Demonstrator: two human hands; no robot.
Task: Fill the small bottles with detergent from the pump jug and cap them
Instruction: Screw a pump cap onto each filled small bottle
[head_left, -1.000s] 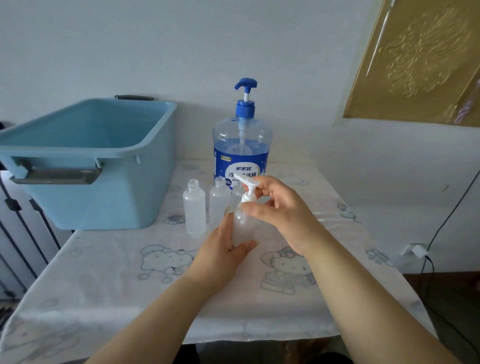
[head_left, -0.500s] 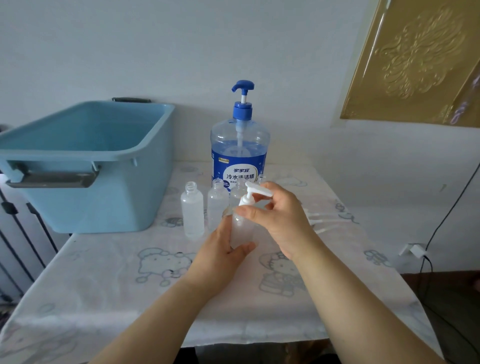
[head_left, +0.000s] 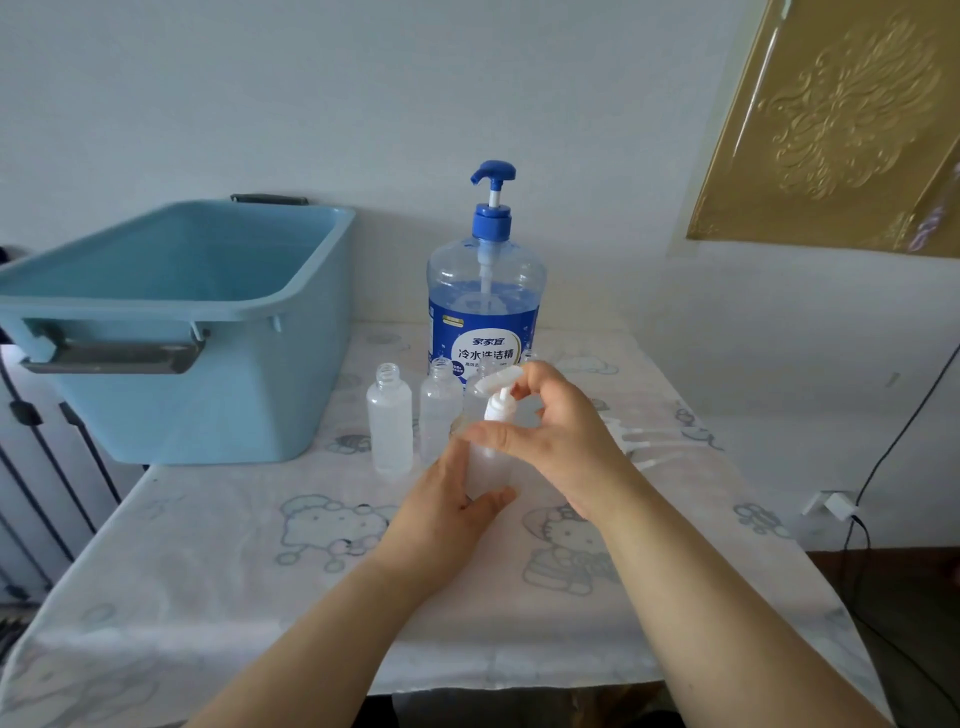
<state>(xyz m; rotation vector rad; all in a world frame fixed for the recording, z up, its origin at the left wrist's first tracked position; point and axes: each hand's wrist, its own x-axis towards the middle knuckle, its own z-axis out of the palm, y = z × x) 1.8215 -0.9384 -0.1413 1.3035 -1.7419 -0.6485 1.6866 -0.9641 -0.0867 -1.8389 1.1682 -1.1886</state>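
A frosted small bottle (head_left: 487, 470) stands on the table in front of me; my left hand (head_left: 447, 512) grips its body from the left. My right hand (head_left: 558, 441) pinches the white pump cap (head_left: 500, 397) sitting on that bottle's neck, thumb in front and fingers behind. Its nozzle points left. Two uncapped frosted bottles (head_left: 389, 421) (head_left: 439, 413) stand in a row just left of it, and more are partly hidden behind my hands. The big pump jug (head_left: 485, 312), blue pump on top and about half full of blue detergent, stands behind them by the wall.
A large light-blue plastic tub (head_left: 171, 332) fills the table's back left. Loose white pump caps with dip tubes (head_left: 641, 444) lie on the cloth right of my right hand. The table (head_left: 208, 561) has a cartoon-print cover. A cable and plug (head_left: 836, 504) hang at the right wall.
The cap's nozzle has swung from pointing right to pointing left as my right hand turns it on the bottle. My left hand keeps holding the bottle in the same place.
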